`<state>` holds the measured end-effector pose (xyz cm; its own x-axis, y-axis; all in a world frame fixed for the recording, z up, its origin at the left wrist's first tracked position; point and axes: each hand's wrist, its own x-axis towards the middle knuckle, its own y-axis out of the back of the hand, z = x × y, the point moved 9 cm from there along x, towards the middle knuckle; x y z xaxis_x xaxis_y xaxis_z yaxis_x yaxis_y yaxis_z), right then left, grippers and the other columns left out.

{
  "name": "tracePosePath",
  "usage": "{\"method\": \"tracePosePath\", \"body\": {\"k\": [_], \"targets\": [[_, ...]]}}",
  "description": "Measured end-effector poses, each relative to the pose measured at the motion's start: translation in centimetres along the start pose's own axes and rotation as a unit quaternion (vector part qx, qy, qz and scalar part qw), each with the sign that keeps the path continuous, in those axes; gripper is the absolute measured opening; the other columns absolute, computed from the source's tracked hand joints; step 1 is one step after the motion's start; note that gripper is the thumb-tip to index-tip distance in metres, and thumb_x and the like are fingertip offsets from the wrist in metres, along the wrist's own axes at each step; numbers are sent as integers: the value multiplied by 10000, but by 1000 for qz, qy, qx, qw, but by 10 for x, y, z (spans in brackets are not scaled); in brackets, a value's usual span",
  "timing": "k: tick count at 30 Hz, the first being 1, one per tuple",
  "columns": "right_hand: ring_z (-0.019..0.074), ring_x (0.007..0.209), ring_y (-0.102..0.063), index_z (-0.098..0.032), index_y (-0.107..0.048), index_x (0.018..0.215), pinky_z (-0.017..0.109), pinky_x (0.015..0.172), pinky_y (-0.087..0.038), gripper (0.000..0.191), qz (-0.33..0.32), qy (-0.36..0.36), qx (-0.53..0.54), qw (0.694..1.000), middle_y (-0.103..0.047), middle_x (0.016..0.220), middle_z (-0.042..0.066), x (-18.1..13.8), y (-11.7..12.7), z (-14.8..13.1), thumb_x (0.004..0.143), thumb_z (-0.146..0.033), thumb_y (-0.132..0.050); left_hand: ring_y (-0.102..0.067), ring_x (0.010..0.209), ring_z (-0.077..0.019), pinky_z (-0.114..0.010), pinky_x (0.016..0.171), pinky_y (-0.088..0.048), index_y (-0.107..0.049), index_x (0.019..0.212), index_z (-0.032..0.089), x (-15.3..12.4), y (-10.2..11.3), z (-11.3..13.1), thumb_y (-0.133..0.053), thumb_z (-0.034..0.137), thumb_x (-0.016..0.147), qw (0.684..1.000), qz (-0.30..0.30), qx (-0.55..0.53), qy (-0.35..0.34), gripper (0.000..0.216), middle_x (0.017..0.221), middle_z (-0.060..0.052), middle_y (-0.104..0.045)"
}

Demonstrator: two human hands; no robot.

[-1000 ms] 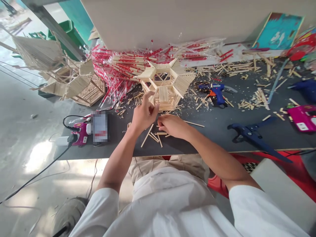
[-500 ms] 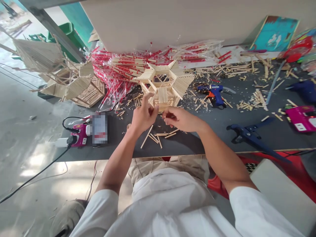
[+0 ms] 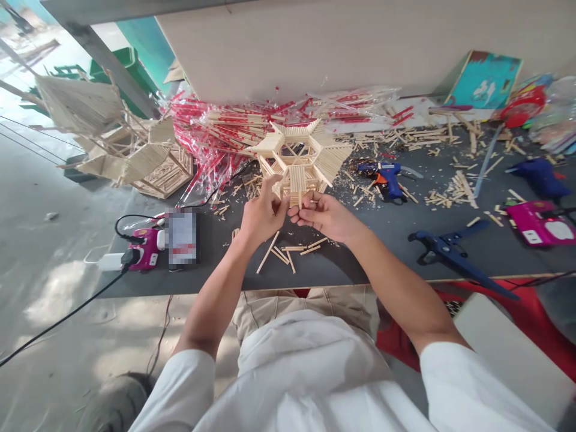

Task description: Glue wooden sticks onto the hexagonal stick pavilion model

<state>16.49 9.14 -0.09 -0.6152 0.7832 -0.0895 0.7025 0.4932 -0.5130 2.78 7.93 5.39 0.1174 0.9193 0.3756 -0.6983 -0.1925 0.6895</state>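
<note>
A lantern-like model of thin wooden sticks (image 3: pixel 333 157) stands on the dark table, with slatted panels slanting outward around a hexagonal top opening. My left hand (image 3: pixel 261 215) is at its front left corner; the index finger is raised near the frame, the thumb apart from it, the other fingers curled. Whether it touches the model I cannot tell. In a pinch, my right hand (image 3: pixel 327 217) holds a short wooden stick (image 3: pixel 300 198) upright at the lower edge of the front panel (image 3: pixel 297 177). Several loose cut sticks (image 3: pixel 294 248) lie just in front of my hands.
A larger stick model (image 3: pixel 148 162) stands at the left. Red-marked plastic wrappers with sticks (image 3: pixel 225 126) lie behind. Rightward are a blue glue gun (image 3: pixel 390 180), a dark blue cutter (image 3: pixel 454 255) and a pink power strip (image 3: pixel 537 225). A phone-like device (image 3: pixel 182 237) lies at the left.
My right hand has moved slightly left and up to the model's front panel, with a stick now visible at its fingertips. My left hand has barely moved. The view has shifted slightly.
</note>
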Motion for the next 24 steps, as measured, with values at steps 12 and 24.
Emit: {"method": "tracePosePath", "body": {"k": [12,24], "targets": [[78,664,-754,-165,-716,1000,127,582,-626,354,22,-69,43,996,-830,1018,37,-7,15,-3,758,-269,-953,-588,572,-131,-279,634,-405,-401,1458,236,0,-1,2,-537,315,1024,1000,-10,-20,0,462,651,79,-597],[39,508,-640,-138,-791,920,102,452,-522,345,69,-46,21,996,-754,731,-10,-10,14,-14,748,-386,-957,-574,558,-123,-272,627,-403,-409,1450,233,0,-1,1,-544,312,1022,1000,-10,-15,1,455,645,83,-581]]}}
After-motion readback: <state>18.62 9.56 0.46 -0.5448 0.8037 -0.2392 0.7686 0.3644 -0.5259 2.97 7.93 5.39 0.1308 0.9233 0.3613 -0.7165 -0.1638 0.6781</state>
